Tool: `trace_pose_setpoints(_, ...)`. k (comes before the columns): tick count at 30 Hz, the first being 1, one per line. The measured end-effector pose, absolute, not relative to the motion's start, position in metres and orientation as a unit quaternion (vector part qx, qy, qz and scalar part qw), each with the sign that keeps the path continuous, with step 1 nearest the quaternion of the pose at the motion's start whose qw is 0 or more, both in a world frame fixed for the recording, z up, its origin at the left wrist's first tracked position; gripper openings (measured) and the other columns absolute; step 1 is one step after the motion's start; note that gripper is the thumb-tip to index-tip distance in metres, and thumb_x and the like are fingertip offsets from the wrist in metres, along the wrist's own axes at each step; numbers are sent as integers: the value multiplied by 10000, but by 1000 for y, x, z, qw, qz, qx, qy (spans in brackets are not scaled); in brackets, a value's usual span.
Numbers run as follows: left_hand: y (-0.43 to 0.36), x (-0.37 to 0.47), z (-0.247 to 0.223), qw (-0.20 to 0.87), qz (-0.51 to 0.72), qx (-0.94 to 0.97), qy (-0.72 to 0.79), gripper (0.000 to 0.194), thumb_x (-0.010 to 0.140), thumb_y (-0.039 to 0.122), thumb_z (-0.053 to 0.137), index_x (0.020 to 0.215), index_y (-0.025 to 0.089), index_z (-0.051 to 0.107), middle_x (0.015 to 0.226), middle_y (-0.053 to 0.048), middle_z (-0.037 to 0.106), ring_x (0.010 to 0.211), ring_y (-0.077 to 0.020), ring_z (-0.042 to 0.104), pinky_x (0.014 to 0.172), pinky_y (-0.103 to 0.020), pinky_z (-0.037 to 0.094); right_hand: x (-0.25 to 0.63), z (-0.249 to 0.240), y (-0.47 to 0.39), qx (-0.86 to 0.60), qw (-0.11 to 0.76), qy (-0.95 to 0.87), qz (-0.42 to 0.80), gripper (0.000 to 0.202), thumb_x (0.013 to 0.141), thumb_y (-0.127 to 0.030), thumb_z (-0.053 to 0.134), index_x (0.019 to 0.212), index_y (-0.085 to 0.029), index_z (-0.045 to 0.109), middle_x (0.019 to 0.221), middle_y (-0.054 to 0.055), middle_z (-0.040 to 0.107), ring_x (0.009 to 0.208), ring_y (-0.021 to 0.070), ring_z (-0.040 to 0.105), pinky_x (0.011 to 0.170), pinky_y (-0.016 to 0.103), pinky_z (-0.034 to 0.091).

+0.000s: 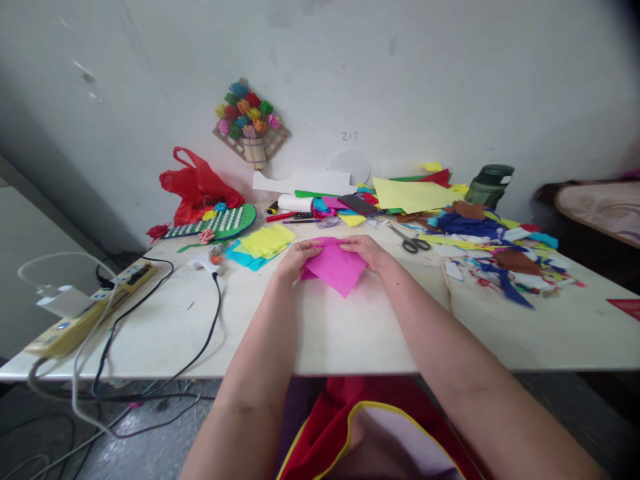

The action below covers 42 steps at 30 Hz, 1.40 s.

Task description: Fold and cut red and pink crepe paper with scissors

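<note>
Pink paper (pixel 339 268), in overlapping layers, is held up above the white table (pixel 350 340). My left hand (pixel 299 259) pinches its left edge, with the thumb on top. My right hand (pixel 367 252) grips the upper right edge in the same way. One corner of the paper hangs down toward me between the hands. Yellow sheets (pixel 267 240) and blue sheets (pixel 247 257) lie just left of my left hand. Black-handled scissors (pixel 416 245) rest to the right of my right hand.
At left are a glue gun (pixel 204 261), cables, a power strip (pixel 90 313) and a red bag (pixel 197 187). Colored scraps (pixel 520 263) and a green bottle (pixel 490 185) stand at right. A paper-flower decoration (pixel 253 123) is against the wall.
</note>
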State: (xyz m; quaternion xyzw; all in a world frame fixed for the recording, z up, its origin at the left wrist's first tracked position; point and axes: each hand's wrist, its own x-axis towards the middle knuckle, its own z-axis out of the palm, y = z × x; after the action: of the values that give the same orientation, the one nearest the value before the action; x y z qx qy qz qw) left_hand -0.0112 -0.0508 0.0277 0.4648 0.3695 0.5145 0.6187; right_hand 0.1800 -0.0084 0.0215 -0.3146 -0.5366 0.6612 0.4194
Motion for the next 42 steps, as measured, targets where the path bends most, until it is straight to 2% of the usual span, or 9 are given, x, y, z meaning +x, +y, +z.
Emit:
trace_pose_setpoints(11, -46, -8, 25, 615, 538, 434, 381, 262, 560, 140, 647, 820, 117, 667, 598, -33, 623, 469, -105, 523, 459, -211, 399, 182, 25, -10, -318, 435, -535, 651, 242, 575, -118, 640, 802, -168, 710, 712, 33, 689, 615, 137, 584, 621, 273, 436)
trace_pose_setpoints(17, -47, -8, 26, 613, 532, 443, 380, 269, 580, 150, 613, 840, 115, 671, 610, -35, 623, 493, -116, 527, 494, -232, 404, 182, 25, -9, -308, 436, -542, 649, 203, 566, -132, 618, 742, -174, 709, 698, 25, 683, 624, 147, 579, 627, 281, 420)
trace_pose_setpoints(26, -47, -7, 26, 583, 548, 456, 391, 231, 573, 231, 586, 756, 113, 663, 552, -17, 578, 475, -120, 494, 439, -223, 345, 183, 23, -8, -290, 420, -573, 642, 202, 580, -153, 595, 749, -162, 705, 716, 30, 679, 623, 149, 571, 631, 288, 400)
trace_pose_setpoints(32, -48, -8, 26, 565, 528, 480, 414, 279, 546, 179, 605, 814, 123, 660, 542, -10, 580, 462, -106, 487, 451, -215, 349, 183, 18, -4, -288, 414, -590, 631, 198, 582, -148, 598, 751, -166, 699, 755, 24, 676, 668, 146, 570, 659, 285, 397)
trace_pose_setpoints(42, -45, -10, 24, 538, 536, 507, 408, 267, 557, 162, 584, 806, 121, 670, 582, -11, 597, 482, -91, 485, 477, -207, 346, 183, 16, -3, -320, 407, -612, 598, 184, 569, -153, 586, 715, -170, 697, 684, 8, 646, 604, 121, 523, 586, 250, 368)
